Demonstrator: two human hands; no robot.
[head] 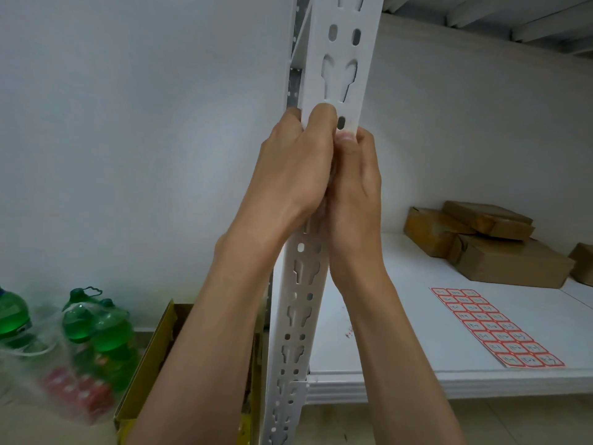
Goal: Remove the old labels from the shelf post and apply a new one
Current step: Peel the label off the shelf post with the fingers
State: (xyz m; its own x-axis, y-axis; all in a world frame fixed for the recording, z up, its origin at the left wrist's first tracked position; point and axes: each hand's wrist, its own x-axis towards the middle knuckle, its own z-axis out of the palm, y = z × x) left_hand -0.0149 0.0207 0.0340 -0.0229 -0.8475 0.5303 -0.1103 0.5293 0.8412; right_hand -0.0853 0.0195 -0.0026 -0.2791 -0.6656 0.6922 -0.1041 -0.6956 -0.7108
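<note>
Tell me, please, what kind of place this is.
Probably a storeroom or stockroom: a white slotted metal shelf post, taped cardboard parcels on the shelf board, and a sheet of red-bordered labels.

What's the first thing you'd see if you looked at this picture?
Two hands, the left hand and the right hand, pressed together on a white shelf post full of holes, right in the middle. Next, the sheet of red-edged labels lying on the white shelf at lower right, with brown boxes behind it. At lower left stand bright green bottles.
</note>
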